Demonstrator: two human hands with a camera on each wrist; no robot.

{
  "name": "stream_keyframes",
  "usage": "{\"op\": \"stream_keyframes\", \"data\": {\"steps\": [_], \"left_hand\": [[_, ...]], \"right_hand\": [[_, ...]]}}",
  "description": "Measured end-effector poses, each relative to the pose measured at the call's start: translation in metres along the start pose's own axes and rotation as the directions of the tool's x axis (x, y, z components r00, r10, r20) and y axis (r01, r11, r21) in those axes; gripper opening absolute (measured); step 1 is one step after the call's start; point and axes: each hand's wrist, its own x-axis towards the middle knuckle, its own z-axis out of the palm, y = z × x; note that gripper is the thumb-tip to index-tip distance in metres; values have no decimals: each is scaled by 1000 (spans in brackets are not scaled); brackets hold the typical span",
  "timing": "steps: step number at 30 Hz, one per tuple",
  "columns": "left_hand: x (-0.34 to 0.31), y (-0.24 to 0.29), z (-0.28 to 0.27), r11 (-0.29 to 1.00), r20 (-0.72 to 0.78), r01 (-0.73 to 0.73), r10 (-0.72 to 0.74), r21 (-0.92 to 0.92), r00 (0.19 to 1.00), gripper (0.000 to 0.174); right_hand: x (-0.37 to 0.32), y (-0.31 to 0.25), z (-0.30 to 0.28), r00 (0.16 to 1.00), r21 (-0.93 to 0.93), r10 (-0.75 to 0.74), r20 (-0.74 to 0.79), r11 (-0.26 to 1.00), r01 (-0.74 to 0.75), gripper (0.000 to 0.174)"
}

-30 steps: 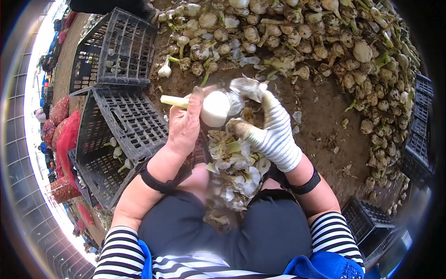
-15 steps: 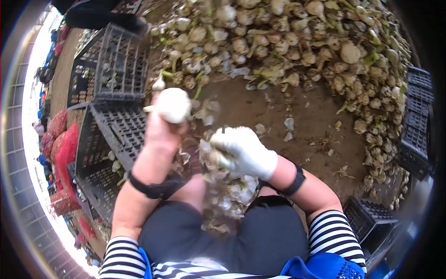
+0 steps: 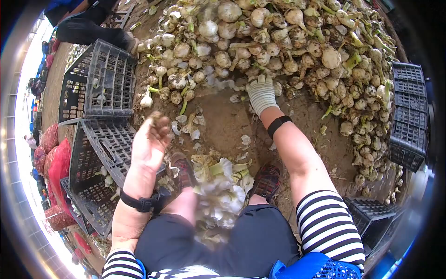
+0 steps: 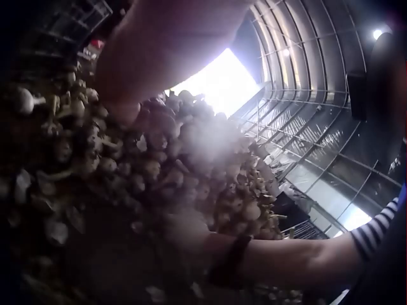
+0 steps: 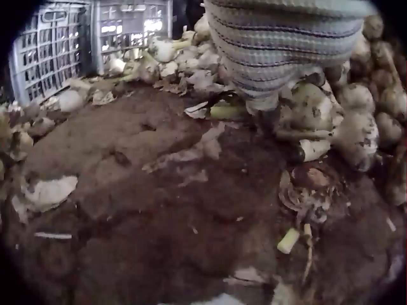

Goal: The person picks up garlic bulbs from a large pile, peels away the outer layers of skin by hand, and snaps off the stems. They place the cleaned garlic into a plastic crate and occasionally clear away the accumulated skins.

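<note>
My bare left hand (image 3: 152, 142) is raised beside the black crates in the head view, palm turned up, with loosely bent fingers and nothing in them. In the left wrist view part of that hand (image 4: 172, 54) looms large and blurred. The right hand (image 3: 262, 95), in a striped knit glove, reaches forward to the near edge of a big heap of garlic bulbs (image 3: 283, 46). In the right wrist view the gloved fingertips (image 5: 261, 101) point down right beside a dirt-specked garlic bulb (image 5: 311, 108); the palm side is hidden.
Peeled garlic skins (image 3: 223, 195) lie piled between the person's legs. Tipped black plastic crates (image 3: 109, 79) stand at the left, stacked crates (image 3: 409, 111) at the right. Red mesh sacks (image 3: 58, 162) sit far left. Another person's dark-clothed leg (image 3: 88, 31) shows at upper left.
The left hand held a peeled garlic bulb, swung it left toward the crates, and is now without it. The right hand pulled skins away, lowered over the peel pile, then stretched forward to the heap.
</note>
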Motion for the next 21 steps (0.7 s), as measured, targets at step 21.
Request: {"op": "stream_keyframes", "data": {"steps": [21], "left_hand": [[-23, -56, 28, 795, 520, -365, 74, 484, 851, 76]], "right_hand": [[-124, -19, -87, 896, 521, 47, -442, 826, 215, 83]]}}
